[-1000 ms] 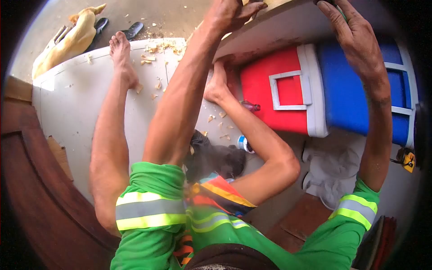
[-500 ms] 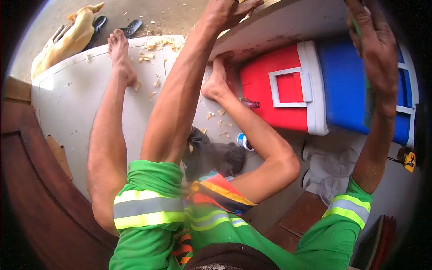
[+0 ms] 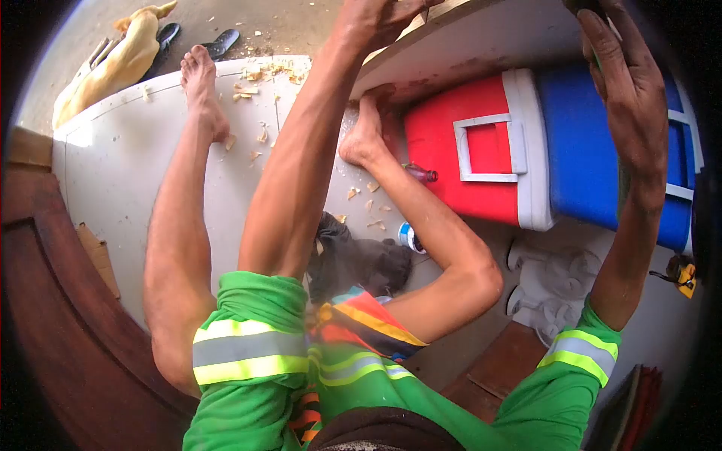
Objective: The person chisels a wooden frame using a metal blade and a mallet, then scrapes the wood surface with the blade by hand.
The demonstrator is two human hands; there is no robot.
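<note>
A long pale board runs from the top centre toward the upper right, its edge facing me. At the top of the view my left hand bends over the board's near end; its fingertips are partly cut off, and what they hold is too small to make out. My right hand is raised at the upper right, in front of the blue cooler. Its fingers are wrapped round a dark object at the frame's top edge, which I cannot identify.
A red cooler with a white lid stands beside the blue one. Wood shavings and a small bottle lie on the pale floor. Dark cloth is between my legs. A dog lies at upper left; a brown door is at left.
My right hand has moved slightly up and its fingers show from a slightly different angle. My left hand has shifted a little. The coolers appear slightly further right.
</note>
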